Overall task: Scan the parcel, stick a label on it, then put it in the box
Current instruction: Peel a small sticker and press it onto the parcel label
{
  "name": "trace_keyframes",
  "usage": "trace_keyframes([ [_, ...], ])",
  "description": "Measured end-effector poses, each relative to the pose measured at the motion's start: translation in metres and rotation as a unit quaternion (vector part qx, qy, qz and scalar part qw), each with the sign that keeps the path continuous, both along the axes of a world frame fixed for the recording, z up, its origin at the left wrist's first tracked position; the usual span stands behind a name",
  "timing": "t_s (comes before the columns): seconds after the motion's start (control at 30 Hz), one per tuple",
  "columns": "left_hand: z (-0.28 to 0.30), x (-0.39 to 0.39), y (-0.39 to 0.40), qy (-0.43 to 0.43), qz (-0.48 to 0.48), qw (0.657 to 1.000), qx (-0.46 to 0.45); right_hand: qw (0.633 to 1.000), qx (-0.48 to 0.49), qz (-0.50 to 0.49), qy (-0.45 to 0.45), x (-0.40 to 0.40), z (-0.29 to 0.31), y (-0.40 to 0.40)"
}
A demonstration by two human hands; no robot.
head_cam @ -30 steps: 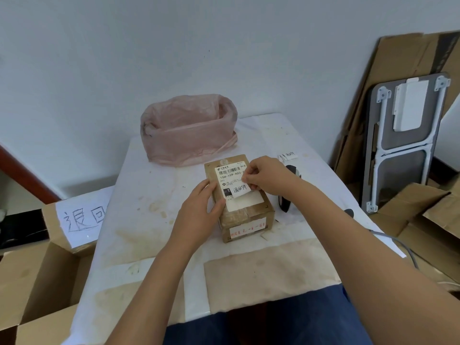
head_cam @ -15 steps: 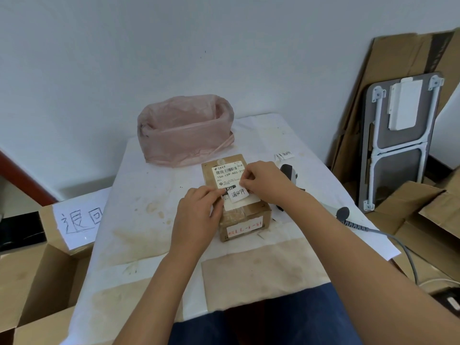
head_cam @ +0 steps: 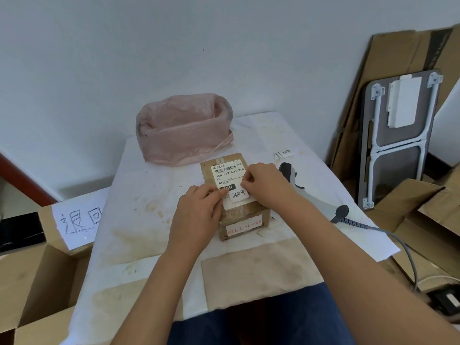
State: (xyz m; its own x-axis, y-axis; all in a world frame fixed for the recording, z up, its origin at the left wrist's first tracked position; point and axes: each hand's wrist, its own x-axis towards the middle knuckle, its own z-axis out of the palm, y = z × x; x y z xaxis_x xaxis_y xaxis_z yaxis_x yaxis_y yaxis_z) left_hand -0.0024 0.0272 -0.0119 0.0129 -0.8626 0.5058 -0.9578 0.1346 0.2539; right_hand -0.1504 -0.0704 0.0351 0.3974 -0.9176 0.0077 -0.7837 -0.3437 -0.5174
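We see the parcel [head_cam: 236,192], a small brown carton, resting on the white table [head_cam: 149,195] just in front of the pink bag [head_cam: 184,130]. The left hand [head_cam: 199,212] lies against the parcel's left side, its fingers curled onto the top. The right hand [head_cam: 263,183] pinches the upper edge of the small handwritten label [head_cam: 239,195], which lies on the parcel's top over the printed shipping slip. The scanner [head_cam: 293,185] lies just right of the parcel. The open box [head_cam: 37,282] stands left of the parcel, beside the table.
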Motion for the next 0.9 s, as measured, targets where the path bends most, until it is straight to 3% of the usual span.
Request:
trace_keyframes([
  [0.4, -0.0003, -0.0016, 0.0003, -0.031, 0.004, 0.999, -0.002, 1.0, -0.01, -0.003, 0.001, -0.0005, -0.0001, 0.004],
  [0.9, 0.0053, -0.0025, 0.0017, -0.189, 0.011, 0.981, 0.038, 0.999, 0.017, -0.011, -0.039, -0.008, 0.0034, 0.0094],
])
